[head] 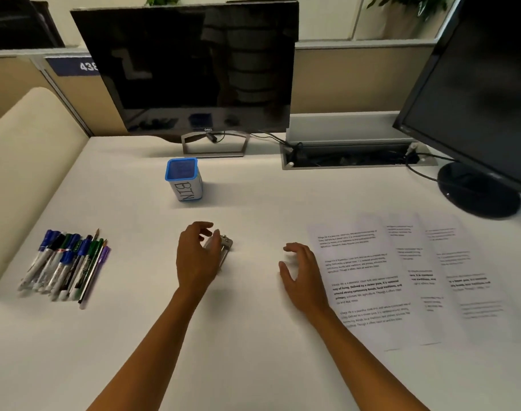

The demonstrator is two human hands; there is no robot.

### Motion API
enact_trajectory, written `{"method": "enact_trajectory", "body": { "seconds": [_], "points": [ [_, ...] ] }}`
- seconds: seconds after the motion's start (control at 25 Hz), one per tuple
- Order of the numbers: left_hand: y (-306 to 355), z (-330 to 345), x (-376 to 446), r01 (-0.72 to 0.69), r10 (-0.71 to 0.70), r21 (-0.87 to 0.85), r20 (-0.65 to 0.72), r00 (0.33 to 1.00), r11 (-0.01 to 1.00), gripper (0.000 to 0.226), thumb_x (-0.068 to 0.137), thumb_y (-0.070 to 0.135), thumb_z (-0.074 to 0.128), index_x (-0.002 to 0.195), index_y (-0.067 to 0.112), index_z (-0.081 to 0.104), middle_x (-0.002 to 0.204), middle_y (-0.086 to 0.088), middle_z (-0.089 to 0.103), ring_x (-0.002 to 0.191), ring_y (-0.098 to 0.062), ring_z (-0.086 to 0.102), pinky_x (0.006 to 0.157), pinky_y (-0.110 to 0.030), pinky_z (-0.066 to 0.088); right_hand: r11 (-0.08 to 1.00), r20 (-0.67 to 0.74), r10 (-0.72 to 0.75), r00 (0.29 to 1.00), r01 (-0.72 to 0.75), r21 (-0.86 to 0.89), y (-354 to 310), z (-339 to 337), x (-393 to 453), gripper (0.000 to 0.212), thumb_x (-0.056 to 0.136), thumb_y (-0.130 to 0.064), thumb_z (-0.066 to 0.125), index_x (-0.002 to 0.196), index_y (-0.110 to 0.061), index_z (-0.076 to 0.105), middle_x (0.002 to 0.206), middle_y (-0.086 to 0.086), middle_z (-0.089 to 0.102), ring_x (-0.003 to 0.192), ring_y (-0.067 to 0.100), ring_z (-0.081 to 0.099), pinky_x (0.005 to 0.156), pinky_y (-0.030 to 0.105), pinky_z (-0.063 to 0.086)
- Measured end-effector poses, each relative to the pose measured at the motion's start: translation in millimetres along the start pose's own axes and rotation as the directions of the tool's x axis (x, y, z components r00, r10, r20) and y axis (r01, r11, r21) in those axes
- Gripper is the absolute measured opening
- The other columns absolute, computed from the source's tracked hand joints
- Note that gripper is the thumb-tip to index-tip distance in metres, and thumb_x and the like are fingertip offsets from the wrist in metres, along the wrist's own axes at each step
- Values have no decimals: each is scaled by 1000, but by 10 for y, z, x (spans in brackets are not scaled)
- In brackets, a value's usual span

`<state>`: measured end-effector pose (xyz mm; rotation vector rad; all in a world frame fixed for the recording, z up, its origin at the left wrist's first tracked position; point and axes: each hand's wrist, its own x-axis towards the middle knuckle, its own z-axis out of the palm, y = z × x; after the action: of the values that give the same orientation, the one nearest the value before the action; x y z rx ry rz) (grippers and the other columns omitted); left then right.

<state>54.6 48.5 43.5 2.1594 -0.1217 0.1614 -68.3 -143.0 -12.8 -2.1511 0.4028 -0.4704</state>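
A small metal stapler (226, 247) lies on the white desk (253, 336) near the middle. My left hand (195, 256) is over its near end, with the fingers loosely curved above it and the thumb blurred against its side; the fingers are not closed round it. Palm down with spread fingers, my right hand (302, 277) rests at the left edge of several printed sheets (401, 277) fanned out on the right. A blue-rimmed cup labelled BIN (184, 179) stands upright behind the stapler.
Several markers, pens and pencils (68, 264) lie in a row at the left. A dark monitor (194, 69) stands at the back, a second monitor (478, 99) at the right on a round base, and an open cable tray (348, 157) sits between them.
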Motion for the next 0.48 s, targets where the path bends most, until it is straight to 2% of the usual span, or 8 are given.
{"method": "enact_trajectory", "body": {
  "seconds": [0.16,0.24,0.32,0.4,0.48],
  "points": [
    [279,509,-380,-70,58,41,245,968,997,34,87,26,71,117,16,60,103,2,62,94,-17,57,81,-31,47,976,-256,139,957,-176,-126,417,-676,-226,37,86,-12,71,120,-7,58,122,7,59,110,20,56,97,27,45],
    [343,753,-583,-66,20,99,410,912,993,42,87,27,70,123,13,56,112,-3,60,107,-22,54,89,-34,45,936,-319,204,926,-279,-212,629,-936,-344,42,85,-17,74,121,-4,57,126,13,57,116,28,55,101,38,46],
    [362,912,-710,-124,25,176,479,877,977,46,86,29,70,126,13,55,119,-5,59,115,-24,51,94,-35,43,897,-364,274,890,-373,-236,782,-1110,-436,49,84,-24,76,123,-4,55,129,15,56,121,32,52,103,47,45],
    [378,936,-723,-188,76,245,405,911,951,47,83,28,70,124,11,57,122,-8,58,119,-29,50,97,-37,39,877,-391,302,870,-414,-244,868,-1202,-505,52,83,-30,76,123,-5,54,129,15,55,121,32,51,103,48,45],
    [321,868,-640,-183,111,358,214,971,915,53,79,23,70,127,7,55,130,-16,54,126,-37,45,106,-44,32,870,-393,285,874,-408,-278,904,-1227,-563,53,84,-35,73,124,-6,53,129,14,56,120,32,52,102,47,45]
  ]
}}
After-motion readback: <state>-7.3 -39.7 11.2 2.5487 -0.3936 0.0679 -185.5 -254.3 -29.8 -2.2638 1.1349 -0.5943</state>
